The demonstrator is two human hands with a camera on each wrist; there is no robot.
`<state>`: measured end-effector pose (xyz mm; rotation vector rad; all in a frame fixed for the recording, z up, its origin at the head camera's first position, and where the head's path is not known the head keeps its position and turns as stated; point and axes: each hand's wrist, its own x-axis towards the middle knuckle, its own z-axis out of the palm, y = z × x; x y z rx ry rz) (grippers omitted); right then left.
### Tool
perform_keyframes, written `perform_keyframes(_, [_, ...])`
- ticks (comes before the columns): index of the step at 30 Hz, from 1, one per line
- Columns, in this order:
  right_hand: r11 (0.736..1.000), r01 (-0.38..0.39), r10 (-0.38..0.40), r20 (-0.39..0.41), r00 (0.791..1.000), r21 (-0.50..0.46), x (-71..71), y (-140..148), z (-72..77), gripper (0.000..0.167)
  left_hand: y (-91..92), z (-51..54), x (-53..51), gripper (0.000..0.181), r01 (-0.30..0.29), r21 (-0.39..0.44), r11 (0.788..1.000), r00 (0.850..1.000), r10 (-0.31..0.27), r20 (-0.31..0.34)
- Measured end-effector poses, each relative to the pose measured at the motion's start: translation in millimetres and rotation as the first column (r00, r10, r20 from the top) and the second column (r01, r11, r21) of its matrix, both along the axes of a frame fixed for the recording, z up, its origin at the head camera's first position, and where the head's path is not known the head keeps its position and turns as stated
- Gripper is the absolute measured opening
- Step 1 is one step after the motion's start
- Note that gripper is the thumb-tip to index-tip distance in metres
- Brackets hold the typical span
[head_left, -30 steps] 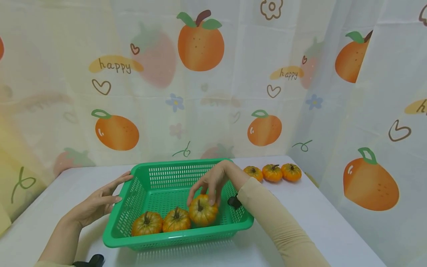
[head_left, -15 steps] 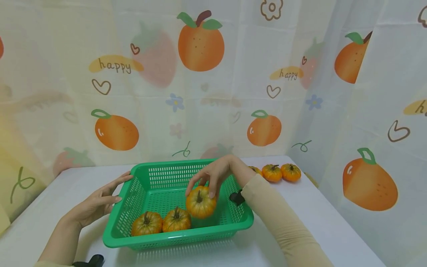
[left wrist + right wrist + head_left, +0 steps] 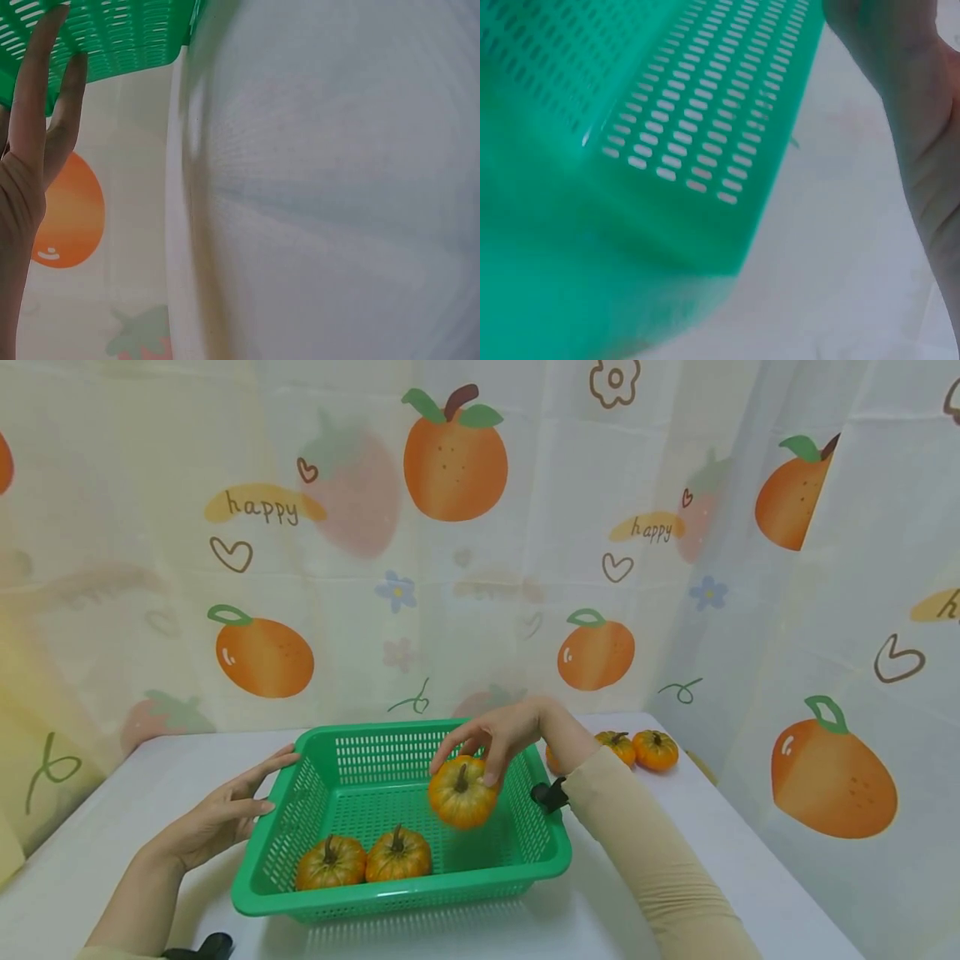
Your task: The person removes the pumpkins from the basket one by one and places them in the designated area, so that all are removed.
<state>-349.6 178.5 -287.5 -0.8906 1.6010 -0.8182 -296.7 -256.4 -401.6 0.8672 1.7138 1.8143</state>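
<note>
In the head view my right hand (image 3: 498,735) grips a small orange pumpkin (image 3: 461,795) from above, thumb on one side and fingers on the other. The pumpkin hangs stem up inside the green plastic basket (image 3: 401,893), off its floor. Two more small pumpkins, one at the left (image 3: 332,862) and another beside it (image 3: 397,853), sit along the basket's near wall. My left hand (image 3: 217,814) touches the basket's left rim, and in the left wrist view its fingers (image 3: 31,105) lie fairly straight against the perforated side. The right wrist view shows the basket wall (image 3: 690,112); the held pumpkin is out of sight there.
Behind my right forearm several small pumpkins stand on the white table (image 3: 720,860); among them is a rightmost pumpkin (image 3: 656,750), while others are partly covered by the arm. A fruit-print curtain (image 3: 480,635) closes off the back and right side.
My right hand has lifted the third pumpkin up from beside the other two, moving it slightly right and away from me. The left hand and basket stay in place.
</note>
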Motion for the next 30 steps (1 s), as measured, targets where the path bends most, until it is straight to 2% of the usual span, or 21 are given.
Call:
perform_keyframes(8, [0.999,0.036,-0.037,-0.053,0.998,-0.011,-0.3,18,8.4,0.065,1.4,1.6,0.9,0.065,-0.014,-0.007,1.0,1.0,0.014,0.006])
perform_keyframes(16, [0.995,0.091,-0.095,-0.109,0.989,-0.036,1.0,38,6.4,0.067,1.0,1.8,1.9,0.064,-0.011,-0.005,1.0,1.0,0.011,0.006])
perform_keyframes(30, [0.982,0.149,-0.164,-0.136,0.977,-0.113,5.9,79,-0.7,0.068,0.3,1.5,1.5,0.065,0.015,0.021,1.0,1.0,-0.015,-0.001])
